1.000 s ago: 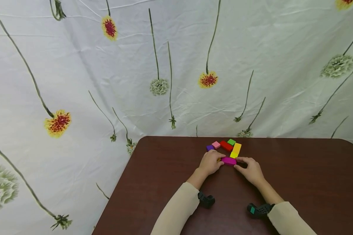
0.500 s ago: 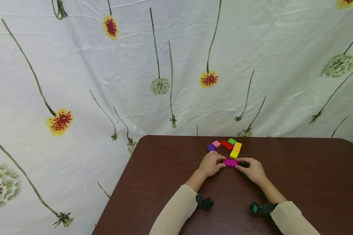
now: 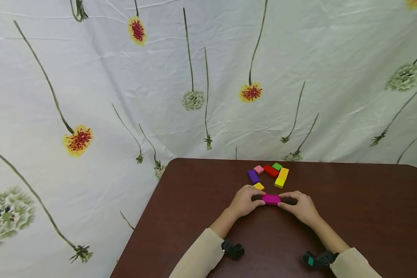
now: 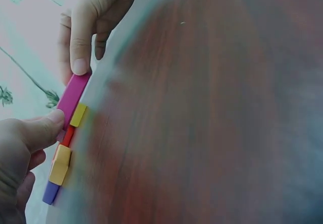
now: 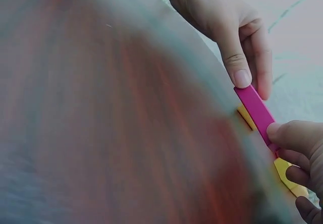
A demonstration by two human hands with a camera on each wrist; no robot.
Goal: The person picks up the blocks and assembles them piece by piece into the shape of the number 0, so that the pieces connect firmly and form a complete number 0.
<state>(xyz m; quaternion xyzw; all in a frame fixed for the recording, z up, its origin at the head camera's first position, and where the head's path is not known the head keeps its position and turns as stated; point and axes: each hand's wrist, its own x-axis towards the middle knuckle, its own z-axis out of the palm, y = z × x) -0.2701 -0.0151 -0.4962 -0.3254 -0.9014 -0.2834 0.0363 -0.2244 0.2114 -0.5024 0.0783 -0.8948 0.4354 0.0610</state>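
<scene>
Between my two hands is a magenta block [image 3: 271, 199], pinched at its ends. My left hand [image 3: 244, 200] holds the left end, thumb in front and fingers behind. The right hand [image 3: 300, 206] grips the other end the same way. Both wrist views show the magenta block [image 4: 73, 94] spanning from thumb to thumb. Just behind it, a ring of coloured blocks lies on the table: an orange-yellow block [image 3: 258, 186], a purple block [image 3: 253, 176], a pink block [image 3: 258, 169], a red block [image 3: 271, 171], a green block [image 3: 277, 166], an orange block [image 3: 283, 173] and a yellow block [image 3: 279, 182].
The dark brown table [image 3: 361, 208] has rounded far corners. Behind its far edge hangs a white flower-print cloth [image 3: 153, 77]. Dark straps with small devices sit at both wrists, by the cream sleeves [image 3: 201, 253].
Both hands have drawn the magenta block toward me, away from the other blocks. The orange-yellow and purple blocks, partly covered by the left hand before, now show. The head view has shifted slightly.
</scene>
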